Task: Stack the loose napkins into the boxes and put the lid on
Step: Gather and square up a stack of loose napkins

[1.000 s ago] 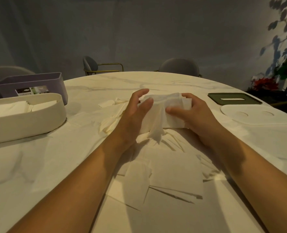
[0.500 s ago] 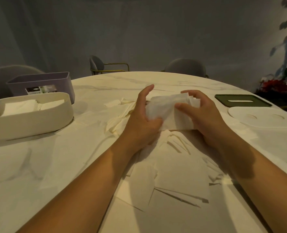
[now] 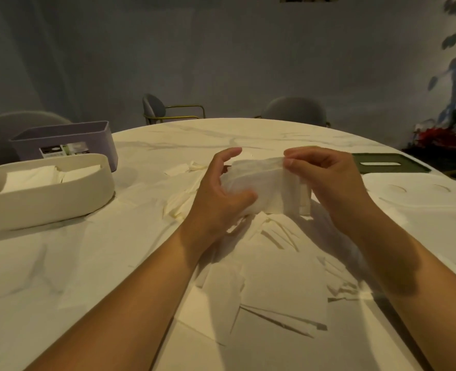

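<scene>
Since half a second back: the right hand (image 3: 328,180) has climbed from the side of the napkin bundle (image 3: 267,188) to its top edge, and the left thumb has slid onto the front face.

- Bundle: held just above the table (image 3: 61,277), well right of the cream oval box (image 3: 47,204), over the loose napkins (image 3: 283,285).
- Left hand (image 3: 218,191): curled round the bundle's left end, gripping it.
- Right hand: pinches the top right edge between thumb and fingertips.
- Cream oval box: some napkins already inside. The purple box (image 3: 69,137) stands just behind it.
- Green lid (image 3: 414,167) and white lid (image 3: 419,194): far right of the box, both off.

Step in hand, as judged: squaring the bundle. Best to tap its lower edge on the table and keep the left grip firm but light. Thin sheets will likely fan or slip if only pinched from above.
</scene>
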Motion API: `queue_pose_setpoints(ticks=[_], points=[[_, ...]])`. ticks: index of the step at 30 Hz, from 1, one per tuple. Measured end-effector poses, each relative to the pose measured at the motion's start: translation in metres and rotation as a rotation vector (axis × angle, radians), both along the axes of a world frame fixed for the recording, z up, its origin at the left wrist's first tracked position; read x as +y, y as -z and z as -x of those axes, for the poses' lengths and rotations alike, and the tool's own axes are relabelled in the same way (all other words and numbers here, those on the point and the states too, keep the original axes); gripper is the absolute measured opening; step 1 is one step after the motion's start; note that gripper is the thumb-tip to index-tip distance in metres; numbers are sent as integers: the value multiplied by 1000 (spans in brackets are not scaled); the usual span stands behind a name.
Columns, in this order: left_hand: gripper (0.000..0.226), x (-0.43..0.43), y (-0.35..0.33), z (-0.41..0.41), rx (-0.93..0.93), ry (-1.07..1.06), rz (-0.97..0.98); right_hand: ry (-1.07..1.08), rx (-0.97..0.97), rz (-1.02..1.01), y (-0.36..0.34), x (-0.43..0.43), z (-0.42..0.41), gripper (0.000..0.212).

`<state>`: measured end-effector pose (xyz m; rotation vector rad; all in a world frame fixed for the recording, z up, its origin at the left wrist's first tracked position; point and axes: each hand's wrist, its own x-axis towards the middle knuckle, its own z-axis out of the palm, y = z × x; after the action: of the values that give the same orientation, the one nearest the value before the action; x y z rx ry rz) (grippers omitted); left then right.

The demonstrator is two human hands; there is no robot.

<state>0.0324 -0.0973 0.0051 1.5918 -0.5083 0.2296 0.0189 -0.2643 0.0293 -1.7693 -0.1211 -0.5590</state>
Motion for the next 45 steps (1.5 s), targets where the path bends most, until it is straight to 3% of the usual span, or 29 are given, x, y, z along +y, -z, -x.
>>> queue_pose_setpoints(ticks=[6,12,18,23,34,39,42,45], points=[[57,-1,0,1,38,11,14,16,2,-57,-2,-3,-1,7],[53,-1,-3,4,7,-11,6,17,53,27,-5,-10,-3,6],[32,-2,-4,4,-58,16,4,4,104,115,-5,-14,-3,11],[3,-3,-3,3,14,-13,69,-6,131,126,-6,-12,-3,13],[20,-6,-4,-2,73,-238,-24,-14,142,120,-4,-12,-3,19],[15,-6,-6,-4,82,-223,-30,17,88,91,-4,-15,-4,19],[28,-7,-6,-2,56,-131,-61,88,-15,6,-7,-18,-7,14],[34,-6,-5,-1,-9,-111,-146,88,-117,74,-7,-18,-5,11]])
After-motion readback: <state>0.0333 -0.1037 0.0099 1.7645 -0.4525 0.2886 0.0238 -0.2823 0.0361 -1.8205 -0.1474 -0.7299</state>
